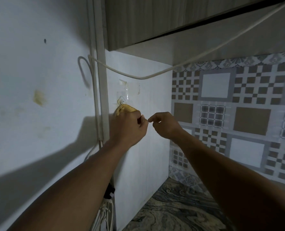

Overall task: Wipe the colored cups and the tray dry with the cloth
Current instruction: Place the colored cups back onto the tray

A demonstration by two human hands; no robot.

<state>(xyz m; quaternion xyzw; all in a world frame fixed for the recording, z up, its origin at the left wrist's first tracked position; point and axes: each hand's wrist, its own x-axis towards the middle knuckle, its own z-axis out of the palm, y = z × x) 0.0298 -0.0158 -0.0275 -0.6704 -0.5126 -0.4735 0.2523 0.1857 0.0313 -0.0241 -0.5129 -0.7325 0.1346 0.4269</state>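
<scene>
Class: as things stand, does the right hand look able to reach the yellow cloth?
Probably yes: nothing lies between the right hand and the yellow cloth, though the left hand gripping it covers most of it.

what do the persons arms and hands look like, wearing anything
The left forearm and right forearm are bare to the frame edge, with no sleeves in view. The left hand and right hand are ungloved, and no watch, bracelet or ring shows on either.

One left hand, one right hand, one yellow cloth (only partly seen), one clear wall hook, one overhead cabinet.
</scene>
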